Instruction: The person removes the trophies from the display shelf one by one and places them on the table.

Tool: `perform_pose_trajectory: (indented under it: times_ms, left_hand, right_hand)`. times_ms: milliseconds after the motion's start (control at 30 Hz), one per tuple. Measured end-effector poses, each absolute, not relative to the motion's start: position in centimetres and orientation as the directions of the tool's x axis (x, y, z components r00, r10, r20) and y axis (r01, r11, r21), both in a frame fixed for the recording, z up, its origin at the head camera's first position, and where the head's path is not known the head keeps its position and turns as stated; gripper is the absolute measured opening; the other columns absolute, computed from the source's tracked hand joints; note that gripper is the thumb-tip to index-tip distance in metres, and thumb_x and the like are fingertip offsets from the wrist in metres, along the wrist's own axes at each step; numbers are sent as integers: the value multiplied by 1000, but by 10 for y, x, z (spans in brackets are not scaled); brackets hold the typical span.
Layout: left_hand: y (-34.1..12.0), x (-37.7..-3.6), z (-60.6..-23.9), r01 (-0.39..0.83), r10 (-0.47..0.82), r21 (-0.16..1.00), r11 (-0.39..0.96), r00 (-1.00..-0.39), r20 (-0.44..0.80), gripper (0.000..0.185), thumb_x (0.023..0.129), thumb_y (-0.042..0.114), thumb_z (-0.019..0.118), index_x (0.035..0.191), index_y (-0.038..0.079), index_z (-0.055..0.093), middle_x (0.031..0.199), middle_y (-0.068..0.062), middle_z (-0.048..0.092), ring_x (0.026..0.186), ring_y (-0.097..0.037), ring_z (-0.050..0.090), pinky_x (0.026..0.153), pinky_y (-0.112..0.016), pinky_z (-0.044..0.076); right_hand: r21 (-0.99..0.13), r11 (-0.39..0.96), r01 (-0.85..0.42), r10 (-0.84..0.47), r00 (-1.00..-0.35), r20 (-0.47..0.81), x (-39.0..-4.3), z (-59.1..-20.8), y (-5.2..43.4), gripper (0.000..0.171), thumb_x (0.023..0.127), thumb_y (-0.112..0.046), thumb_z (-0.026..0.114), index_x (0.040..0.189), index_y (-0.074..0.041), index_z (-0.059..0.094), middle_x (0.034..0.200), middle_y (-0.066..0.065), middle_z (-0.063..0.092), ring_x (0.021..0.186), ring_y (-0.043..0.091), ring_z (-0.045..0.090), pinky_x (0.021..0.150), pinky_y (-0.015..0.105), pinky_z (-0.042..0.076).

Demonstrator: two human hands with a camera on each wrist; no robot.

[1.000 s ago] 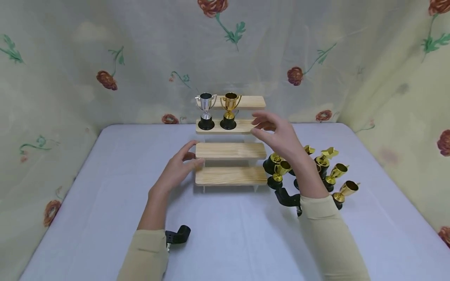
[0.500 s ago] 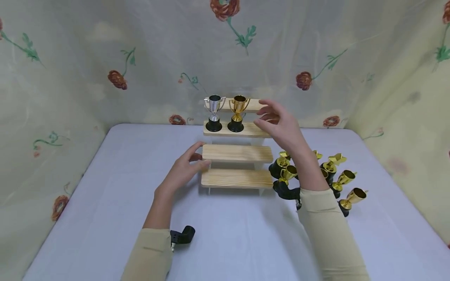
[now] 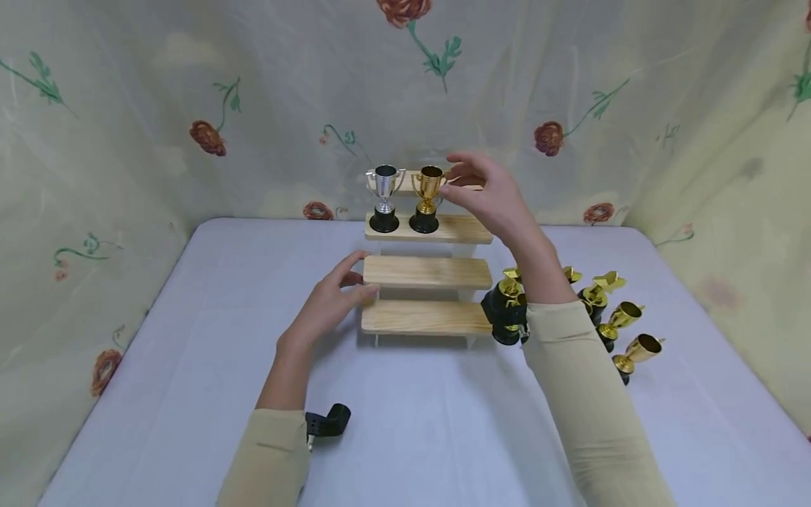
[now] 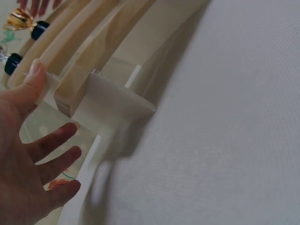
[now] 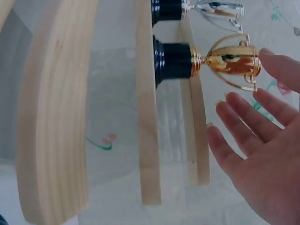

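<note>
A right hand [image 3: 491,197], fingers spread and empty, reaches for the gold trophy [image 3: 427,200] on the stepped wooden stand's [image 3: 427,273] third tier, apparently short of contact. The relaxed left hand [image 3: 329,304] steadies the stand's end; a gentle pinch at the cup would spare the silver trophy [image 3: 384,199].
</note>
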State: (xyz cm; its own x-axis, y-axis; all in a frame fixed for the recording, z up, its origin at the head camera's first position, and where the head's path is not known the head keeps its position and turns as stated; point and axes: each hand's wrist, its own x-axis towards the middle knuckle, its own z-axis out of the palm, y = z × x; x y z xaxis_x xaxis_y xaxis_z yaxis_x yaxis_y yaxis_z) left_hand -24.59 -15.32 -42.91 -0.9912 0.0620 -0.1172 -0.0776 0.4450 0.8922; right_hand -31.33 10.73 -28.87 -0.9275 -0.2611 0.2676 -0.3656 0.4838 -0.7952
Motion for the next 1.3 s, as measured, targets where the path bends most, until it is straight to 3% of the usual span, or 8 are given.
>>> perform_pose_trajectory:
  times_ms: [133,433,900,1300]
  left_hand:
    - [-154,-247,-429,-80,57,892,444,-991,-117,69,84,57,71,143,56,37,130,-1,58,137,-26,45,108,-62,38]
    - [-153,-246,-429,-71,65,895,440,-992,-111,71,84,56,71,146,50,37,130,-2,59,136,-25,46,106,-60,39]
    - [-154,-245,-426,-88,64,887,453,-989,-131,65,84,58,70,141,56,38,132,-2,58,138,-25,45,107,-61,39]
    - [-154,-244,-428,-66,82,890,450,-990,-115,65,86,58,69,142,54,38,130,-2,58,136,-24,46,104,-58,41]
  right_hand:
    - [-791,495,-360,-272,-929,253,-317,-288,99,58,90,-34,72,143,-22,52,135,8,59,125,21,55,104,45,46]
    - [-770,514,-378,-263,-924,278,-320,-290,87,47,91,-26,72,136,-17,59,121,9,64,109,21,59,91,35,49]
    - [-737,537,-410,-307,-909,282,-307,-283,83,41,91,-25,73,130,-16,63,118,6,65,105,20,61,92,36,50]
    - [-751,518,-410,-307,-908,284,-291,-277,97,37,91,-23,72,126,-16,64,118,6,66,102,19,62,94,36,48]
